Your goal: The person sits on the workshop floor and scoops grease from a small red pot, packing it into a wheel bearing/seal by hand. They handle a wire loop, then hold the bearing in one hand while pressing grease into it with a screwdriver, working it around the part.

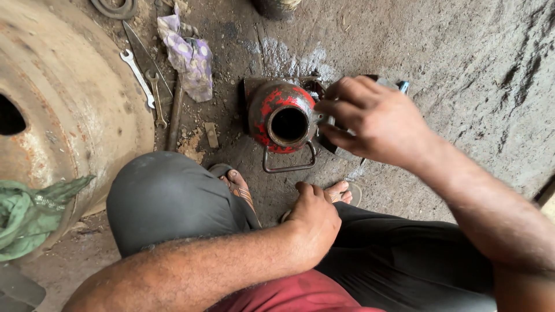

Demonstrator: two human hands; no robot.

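Large rusty drum at left, green cloth on it. Red jack upright on dirt floor, mouth open. Right hand touching jack's side, fingers curled on small part. Left hand loosely closed, empty, between knees. Wrenches near drum.

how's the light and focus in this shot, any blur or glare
Head view: soft, even daylight with faint shadows; no harsh glare, only a pale shine on the wet floor patch behind the red jack. The right hand looks slightly soft, the left hand sharper. The rusty wheel rim bows from wide-lens distortion.
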